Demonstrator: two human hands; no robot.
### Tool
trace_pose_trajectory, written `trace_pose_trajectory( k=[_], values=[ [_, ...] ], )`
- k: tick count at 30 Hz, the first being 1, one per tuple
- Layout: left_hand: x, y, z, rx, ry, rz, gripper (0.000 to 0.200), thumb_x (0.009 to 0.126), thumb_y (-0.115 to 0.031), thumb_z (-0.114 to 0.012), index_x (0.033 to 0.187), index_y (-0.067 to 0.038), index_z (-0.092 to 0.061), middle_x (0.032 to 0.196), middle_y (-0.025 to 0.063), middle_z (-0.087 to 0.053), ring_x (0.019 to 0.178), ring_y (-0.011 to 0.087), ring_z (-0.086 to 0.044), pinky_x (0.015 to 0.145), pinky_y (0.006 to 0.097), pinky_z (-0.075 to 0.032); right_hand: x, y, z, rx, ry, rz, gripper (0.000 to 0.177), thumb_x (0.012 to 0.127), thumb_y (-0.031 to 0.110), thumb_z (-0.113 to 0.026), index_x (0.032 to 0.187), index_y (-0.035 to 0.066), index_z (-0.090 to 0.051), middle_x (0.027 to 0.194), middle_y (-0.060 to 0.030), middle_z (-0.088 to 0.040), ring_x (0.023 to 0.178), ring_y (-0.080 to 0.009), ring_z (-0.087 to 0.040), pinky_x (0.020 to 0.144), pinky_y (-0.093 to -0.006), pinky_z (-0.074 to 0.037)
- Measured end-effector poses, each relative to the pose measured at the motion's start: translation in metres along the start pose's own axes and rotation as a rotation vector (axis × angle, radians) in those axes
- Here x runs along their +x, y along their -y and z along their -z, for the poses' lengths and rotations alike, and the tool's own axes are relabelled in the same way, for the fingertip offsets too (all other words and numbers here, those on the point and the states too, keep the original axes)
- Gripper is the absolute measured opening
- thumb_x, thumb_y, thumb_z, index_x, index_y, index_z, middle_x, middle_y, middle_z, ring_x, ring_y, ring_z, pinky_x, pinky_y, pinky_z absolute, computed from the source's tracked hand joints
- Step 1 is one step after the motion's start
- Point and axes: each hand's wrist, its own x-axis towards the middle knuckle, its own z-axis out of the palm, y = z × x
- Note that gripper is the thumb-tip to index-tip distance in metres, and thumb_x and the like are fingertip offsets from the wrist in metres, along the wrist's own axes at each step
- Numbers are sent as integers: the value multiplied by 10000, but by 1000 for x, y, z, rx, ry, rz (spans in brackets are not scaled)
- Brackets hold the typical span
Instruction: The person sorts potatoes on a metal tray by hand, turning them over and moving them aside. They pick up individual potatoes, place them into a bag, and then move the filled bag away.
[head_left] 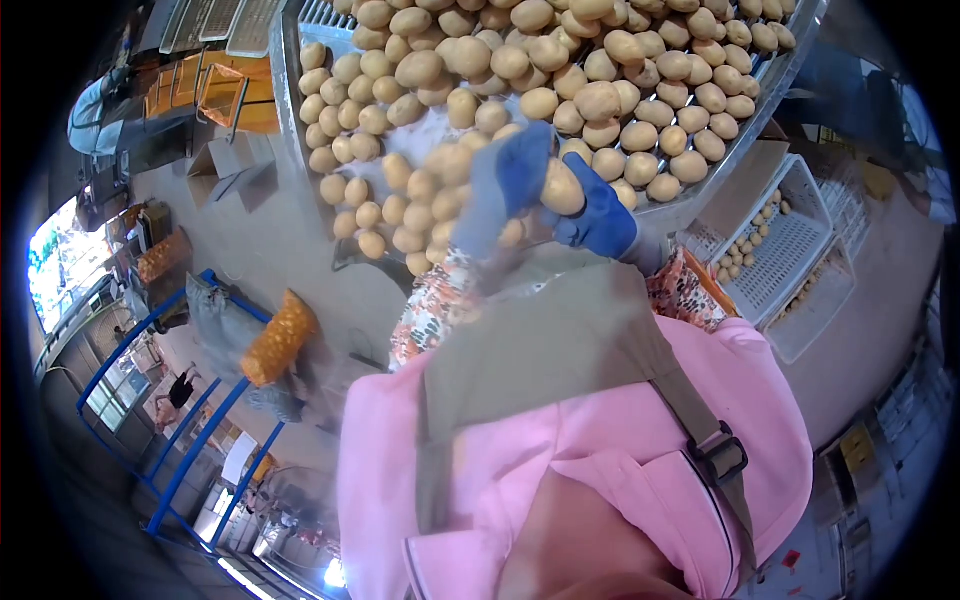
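My right hand (603, 215), in a blue glove, has its fingers around a pale brown potato (563, 189). Just to the left of that potato is my left hand (512, 172), also blue-gloved and smeared by motion, so its fingers cannot be made out. Both hands are over the near edge of a large metal-rimmed sorting table (290, 95) heaped with potatoes (598, 100). Potatoes to the left of my left hand look blurred.
White plastic crates (775, 255) with some potatoes stand at the right. On the left are an orange net sack (280, 338), a blue metal frame (200, 435) and an opened cardboard box (230, 172). Orange crates (237, 95) and a person in light blue (90, 115) are at upper left.
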Motion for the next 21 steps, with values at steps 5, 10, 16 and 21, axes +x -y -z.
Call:
trace_pose_trajectory(
  k=[5,10,16,21],
  values=[
    [-26,42,13,-461,-39,369,338,969,-224,-526,1206,16,-552,1153,137,-606,1066,183,-589,910,284,-463,-21,19,-36,-52,131,-179,378,986,181,-493,1332,48,-422,1153,-60,-566,924,-117,-593,765,-210,-479],
    [-66,-8,5,34,-145,-12,516,812,-262,-711,1215,11,-539,1163,147,-597,1086,212,-581,928,325,-460,-30,-14,-37,-827,160,480,702,859,-37,-593,1462,39,-243,1262,-108,-534,1114,-200,-557,915,-340,-484],
    [-91,24,46,521,-109,-202,347,914,-239,-590,1157,9,-576,1019,135,-655,942,210,-632,795,312,-507,-35,-34,-63,37,182,-325,466,941,105,-522,1381,63,-378,1088,-106,-586,860,-144,-579,719,-253,-476],
    [-95,-8,63,-969,-150,504,418,1014,-343,-400,1245,-23,-540,1136,152,-627,1038,267,-613,901,357,-506,-44,-29,-106,18,9,-170,432,1028,376,-334,1322,83,-453,1174,-216,-611,659,-107,-531,577,-213,-437]
  ],
)
